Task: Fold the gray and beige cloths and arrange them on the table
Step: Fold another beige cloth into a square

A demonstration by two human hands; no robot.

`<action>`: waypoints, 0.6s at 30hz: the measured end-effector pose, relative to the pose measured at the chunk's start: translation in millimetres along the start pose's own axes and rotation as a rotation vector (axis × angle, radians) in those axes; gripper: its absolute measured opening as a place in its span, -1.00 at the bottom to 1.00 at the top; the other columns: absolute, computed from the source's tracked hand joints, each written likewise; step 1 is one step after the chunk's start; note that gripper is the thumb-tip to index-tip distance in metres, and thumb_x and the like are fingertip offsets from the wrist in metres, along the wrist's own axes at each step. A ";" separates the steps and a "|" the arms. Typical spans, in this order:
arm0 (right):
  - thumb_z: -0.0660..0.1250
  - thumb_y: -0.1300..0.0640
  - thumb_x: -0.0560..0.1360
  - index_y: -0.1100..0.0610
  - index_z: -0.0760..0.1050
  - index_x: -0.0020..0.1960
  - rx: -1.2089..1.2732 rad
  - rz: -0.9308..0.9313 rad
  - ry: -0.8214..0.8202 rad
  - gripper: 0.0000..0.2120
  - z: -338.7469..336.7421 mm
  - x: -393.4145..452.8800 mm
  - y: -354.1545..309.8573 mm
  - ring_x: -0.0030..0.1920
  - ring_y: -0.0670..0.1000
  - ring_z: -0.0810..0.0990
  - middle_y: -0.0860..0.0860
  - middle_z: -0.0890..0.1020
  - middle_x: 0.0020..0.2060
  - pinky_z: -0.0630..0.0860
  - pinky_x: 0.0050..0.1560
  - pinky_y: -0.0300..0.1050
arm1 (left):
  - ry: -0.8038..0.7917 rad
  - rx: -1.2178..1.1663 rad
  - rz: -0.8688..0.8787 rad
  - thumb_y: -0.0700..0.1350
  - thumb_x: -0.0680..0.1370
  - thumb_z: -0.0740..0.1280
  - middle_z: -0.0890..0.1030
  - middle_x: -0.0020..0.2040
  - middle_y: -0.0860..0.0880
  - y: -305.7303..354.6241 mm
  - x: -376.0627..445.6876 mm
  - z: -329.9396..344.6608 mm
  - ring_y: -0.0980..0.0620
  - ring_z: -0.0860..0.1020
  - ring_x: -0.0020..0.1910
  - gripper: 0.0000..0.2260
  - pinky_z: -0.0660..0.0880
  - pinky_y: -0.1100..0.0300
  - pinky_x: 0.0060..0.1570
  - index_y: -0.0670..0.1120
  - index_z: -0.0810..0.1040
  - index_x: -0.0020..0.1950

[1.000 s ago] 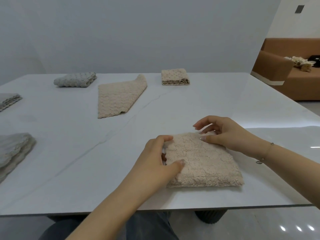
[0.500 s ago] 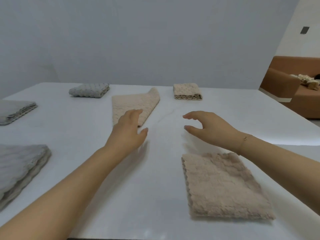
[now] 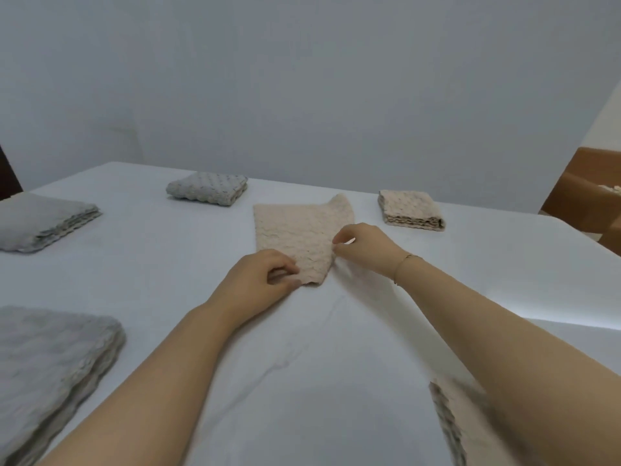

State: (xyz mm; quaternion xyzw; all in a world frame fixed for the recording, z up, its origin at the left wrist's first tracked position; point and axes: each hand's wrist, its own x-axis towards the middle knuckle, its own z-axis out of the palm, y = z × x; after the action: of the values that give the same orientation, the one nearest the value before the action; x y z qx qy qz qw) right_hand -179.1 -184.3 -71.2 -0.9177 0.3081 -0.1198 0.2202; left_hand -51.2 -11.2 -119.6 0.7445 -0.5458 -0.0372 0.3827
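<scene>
A plain pale grey wall rises behind a white marble-look table; a brown sofa sits beyond the table's far right corner, where glare brightens the right edge.

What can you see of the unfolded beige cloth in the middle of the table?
The unfolded beige cloth looks like knit or bobbled fabric, lying mostly flat on the white table, its far right corner curled up. The left hand pinches its near corner; the right hand pinches its right edge. It sits apart from the folded cloths around it.
</scene>
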 end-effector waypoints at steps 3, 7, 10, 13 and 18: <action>0.27 0.13 0.51 0.12 0.56 0.11 0.046 -0.024 0.108 -0.79 22.6 1.9 8.0 0.02 -0.02 0.51 0.01 0.58 0.08 0.40 0.00 -0.20 | 0.047 0.000 0.005 -0.03 0.46 0.44 0.64 0.01 0.14 -5.2 3.7 3.2 0.23 0.55 0.02 -0.86 0.39 0.47 0.05 -0.04 0.68 -0.04; 0.22 0.05 0.55 0.12 0.53 0.12 0.043 -0.123 0.219 -0.77 38.9 -2.5 17.5 0.10 -0.01 0.50 0.01 0.57 0.06 0.41 0.09 -0.15 | 0.107 -0.020 -0.076 -0.02 0.47 0.41 0.65 -0.13 0.14 -4.9 11.2 6.3 0.20 0.56 -0.10 -0.92 0.45 0.33 -0.04 0.00 0.66 -0.12; 0.18 -0.08 0.56 0.10 0.51 0.13 0.118 -0.105 0.195 -0.70 36.8 -4.1 17.4 0.04 -0.03 0.51 -0.05 0.57 0.02 0.45 0.06 -0.09 | 0.129 -0.101 -0.178 -0.02 0.50 0.38 0.65 -0.20 0.13 -2.6 22.3 5.4 0.17 0.56 -0.16 -0.91 0.45 0.26 -0.15 0.00 0.64 -0.15; 0.20 -0.13 0.54 0.07 0.51 0.03 0.157 -0.126 0.245 -0.71 39.8 -5.4 17.4 0.02 -0.06 0.49 -0.07 0.50 -0.03 0.44 0.05 -0.12 | 0.169 -0.283 -0.291 -0.01 0.52 0.36 0.65 -0.20 0.07 -5.7 31.3 4.1 0.15 0.54 -0.22 -0.89 0.41 0.24 -0.18 -0.02 0.62 -0.11; 0.37 -0.10 0.43 0.12 0.40 -0.15 0.139 -0.267 0.438 -0.71 39.4 -10.2 6.6 -0.16 0.01 0.45 -0.03 0.45 -0.19 0.42 -0.08 -0.08 | 0.208 -0.457 -0.343 -0.04 0.53 0.37 0.60 -0.37 0.11 -6.2 29.4 1.8 0.22 0.48 -0.42 -0.88 0.38 0.31 -0.37 -0.08 0.61 -0.10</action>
State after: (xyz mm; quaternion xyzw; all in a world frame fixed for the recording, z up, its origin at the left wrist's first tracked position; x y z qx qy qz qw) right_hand -176.5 -169.7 -109.7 -0.8851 0.2156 -0.3643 0.1932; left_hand -35.4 -36.2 -114.0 0.7202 -0.3473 -0.1470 0.5823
